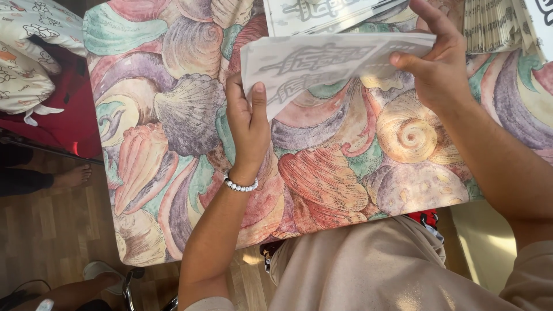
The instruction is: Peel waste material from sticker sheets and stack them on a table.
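Note:
My left hand (247, 118) grips the left end of a white printed paper sheet (322, 63), thumb on top. My right hand (438, 60) pinches the sheet's right end between thumb and fingers. The sheet is folded over on itself and held a little above a table covered with a seashell-pattern cloth (173, 115). A white bead bracelet (241, 185) circles my left wrist.
More printed sheets (322, 14) lie at the table's far edge, with a fanned paper stack (498, 26) at top right. A patterned cushion (29, 52) rests on a red seat at left. Another person's bare foot (72, 175) stands on the wooden floor.

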